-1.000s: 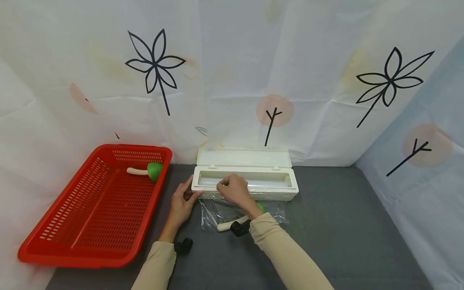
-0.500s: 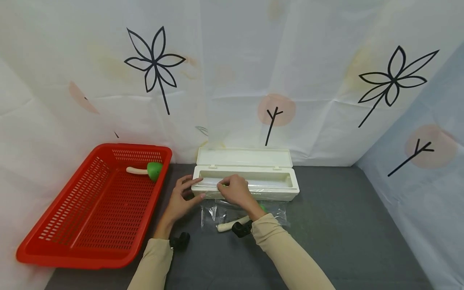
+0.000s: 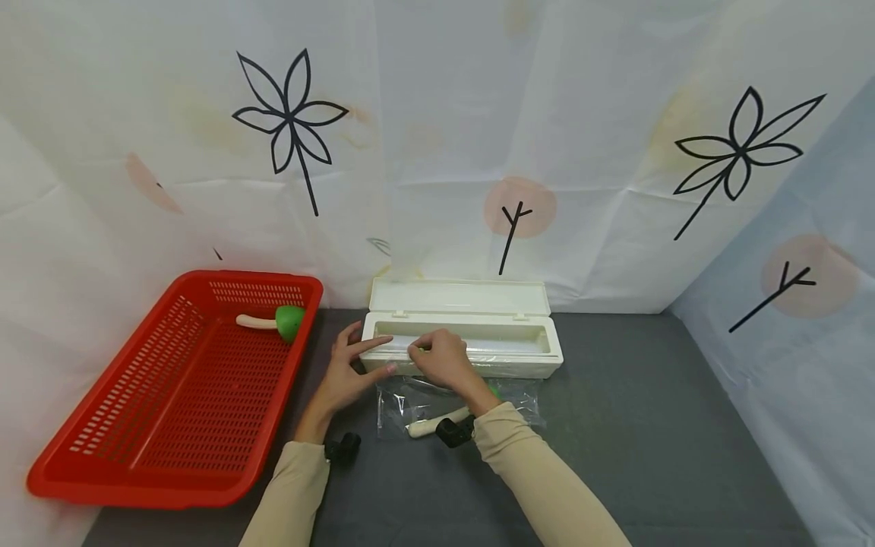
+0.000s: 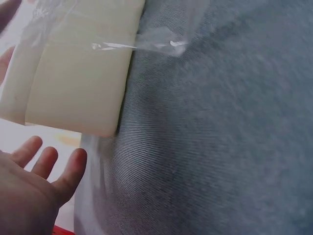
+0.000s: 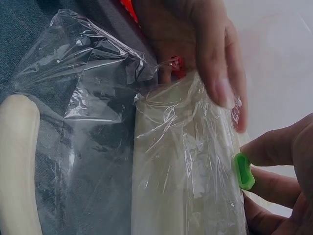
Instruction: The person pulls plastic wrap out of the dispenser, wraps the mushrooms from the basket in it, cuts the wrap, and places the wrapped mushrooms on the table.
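A white cling film dispenser (image 3: 555,351) stands lidded-open near the back wall, and clear film (image 5: 98,93) hangs over its front onto the table. My right hand (image 3: 444,358) pinches the small green slide cutter (image 5: 243,171) on the box's front edge, left of the middle. At the box's left end is my left hand (image 3: 340,380), index finger and thumb spread, fingertips right at the film along the top edge and front. Under the loose film lies an item with a white stalk (image 3: 427,427) and a green end, partly hidden by my right wrist.
To the left stands a red slotted plastic basket (image 3: 171,486). Inside, near its back right corner, lies a similar item with a white stalk and green head (image 3: 290,323). A printed white sheet (image 3: 437,152) hangs behind the grey table (image 3: 649,441).
My left hand has loosened from the box's left end, its fingers spreading and shifting slightly right over the top edge. The right hand stays in place on the slide cutter.
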`<action>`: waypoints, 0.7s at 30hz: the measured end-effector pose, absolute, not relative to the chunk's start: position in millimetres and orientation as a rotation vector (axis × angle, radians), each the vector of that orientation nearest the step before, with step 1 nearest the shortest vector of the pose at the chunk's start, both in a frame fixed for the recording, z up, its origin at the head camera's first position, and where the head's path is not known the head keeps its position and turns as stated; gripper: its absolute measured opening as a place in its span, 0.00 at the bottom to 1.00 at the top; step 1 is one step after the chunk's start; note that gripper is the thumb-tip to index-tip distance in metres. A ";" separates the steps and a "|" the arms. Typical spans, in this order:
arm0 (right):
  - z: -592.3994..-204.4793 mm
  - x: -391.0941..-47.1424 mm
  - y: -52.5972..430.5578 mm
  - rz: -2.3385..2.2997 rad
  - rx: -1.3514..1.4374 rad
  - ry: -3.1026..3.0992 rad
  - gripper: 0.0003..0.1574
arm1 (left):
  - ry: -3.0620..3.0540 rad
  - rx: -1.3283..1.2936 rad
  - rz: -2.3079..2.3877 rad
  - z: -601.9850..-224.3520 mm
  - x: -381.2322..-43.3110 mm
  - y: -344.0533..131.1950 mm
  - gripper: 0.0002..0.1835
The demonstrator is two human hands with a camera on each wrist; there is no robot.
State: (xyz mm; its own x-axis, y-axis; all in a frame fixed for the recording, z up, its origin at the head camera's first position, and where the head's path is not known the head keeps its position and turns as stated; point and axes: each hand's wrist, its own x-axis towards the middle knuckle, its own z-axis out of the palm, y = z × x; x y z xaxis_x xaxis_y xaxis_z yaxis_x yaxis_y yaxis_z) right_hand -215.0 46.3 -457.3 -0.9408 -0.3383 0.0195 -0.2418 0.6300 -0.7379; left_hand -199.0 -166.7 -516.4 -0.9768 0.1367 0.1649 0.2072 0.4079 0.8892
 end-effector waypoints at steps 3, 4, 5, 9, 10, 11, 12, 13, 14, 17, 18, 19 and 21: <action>-456.5 -215.1 46.4 -1.209 -0.479 2.723 0.17 | -2.599 -0.361 -1.627 -517.3 -203.0 -166.7 0.27; -456.6 -215.2 46.4 -1.209 -0.476 2.722 0.17 | -2.597 -0.380 -1.626 -518.0 -204.5 -167.4 0.25; -456.5 -215.4 46.2 -1.211 -0.469 2.724 0.17 | -2.591 -0.402 -1.627 -518.6 -205.8 -168.1 0.24; -456.8 -215.9 46.0 -1.208 -0.468 2.738 0.16 | -2.561 -0.434 -1.629 -520.7 -209.5 -169.9 0.19; -456.6 -215.7 46.2 -1.211 -0.470 2.738 0.16 | -2.550 -0.437 -1.635 -521.3 -210.3 -170.0 0.18; -456.4 -215.6 46.2 -1.211 -0.472 2.741 0.16 | -2.538 -0.437 -1.646 -521.9 -210.8 -169.8 0.17; -456.3 -215.5 46.3 -1.213 -0.472 2.742 0.15 | -2.529 -0.433 -1.656 -522.8 -211.4 -169.6 0.17; -456.1 -215.2 46.2 -1.216 -0.469 2.744 0.15 | -2.521 -0.434 -1.658 -523.7 -211.7 -169.4 0.17; -456.0 -214.7 46.0 -1.217 -0.461 2.748 0.15 | -2.515 -0.434 -1.658 -524.2 -211.7 -168.9 0.17; -456.6 -212.8 45.2 -1.188 -0.436 2.805 0.15 | -2.499 -0.416 -1.648 -524.9 -210.8 -166.7 0.17; -457.0 -212.1 45.2 -1.159 -0.427 2.848 0.16 | -2.499 -0.413 -1.638 -524.4 -210.1 -165.8 0.17; -457.5 -211.3 45.5 -1.133 -0.408 2.891 0.17 | -2.499 -0.414 -1.629 -523.1 -209.0 -164.7 0.17; -458.4 -210.0 46.5 -1.068 -0.354 2.981 0.20 | -2.491 -0.409 -1.619 -517.5 -205.7 -162.5 0.16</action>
